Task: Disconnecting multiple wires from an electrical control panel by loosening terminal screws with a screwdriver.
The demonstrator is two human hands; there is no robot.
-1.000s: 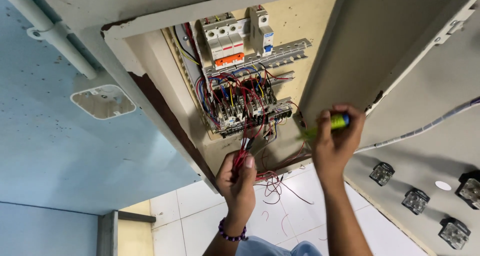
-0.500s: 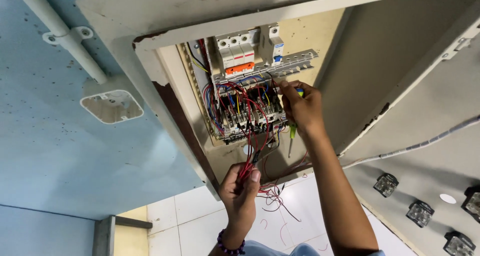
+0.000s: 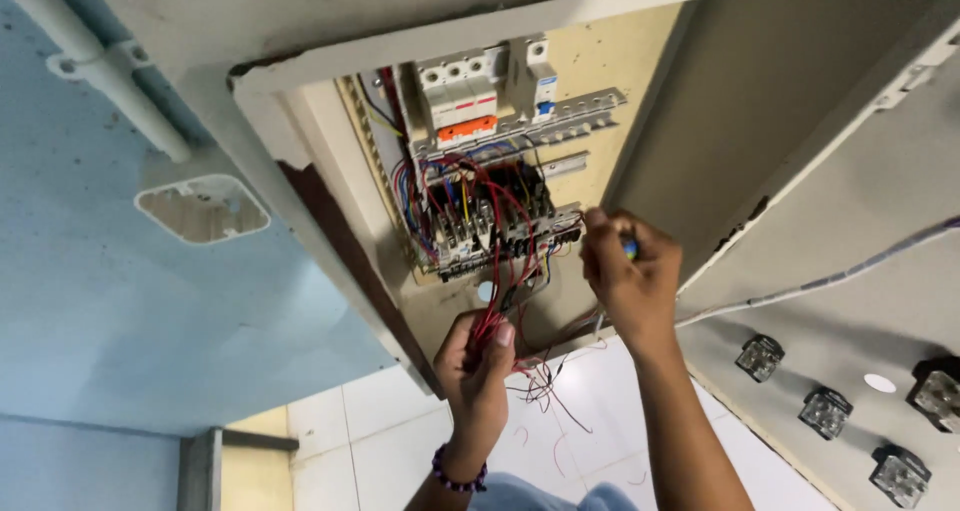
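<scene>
Left hand: the left hand point(image 3: 477, 356) is closed in a loose fist around a bundle of red wires point(image 3: 492, 306), thumb pressed on top, below the electrical panel.
Right hand: the right hand point(image 3: 628, 276) is curled shut around a screwdriver point(image 3: 628, 249); only a bit of its blue and yellow handle shows between the fingers. The knuckles sit just beside the right end of the terminal block row point(image 3: 500, 236).
Wires: red strands rise from the left fist into the terminal blocks; loose ends hang beneath the hands.
Panel: an open metal enclosure point(image 3: 640, 91) holds white circuit breakers point(image 3: 462, 96) above the terminals, on a metal rail.
Edges: the enclosure's left wall and its open door point(image 3: 840, 171) on the right hem in both hands closely.
Open room: free space lies below the hands, over the white tiled floor point(image 3: 370, 441).
</scene>
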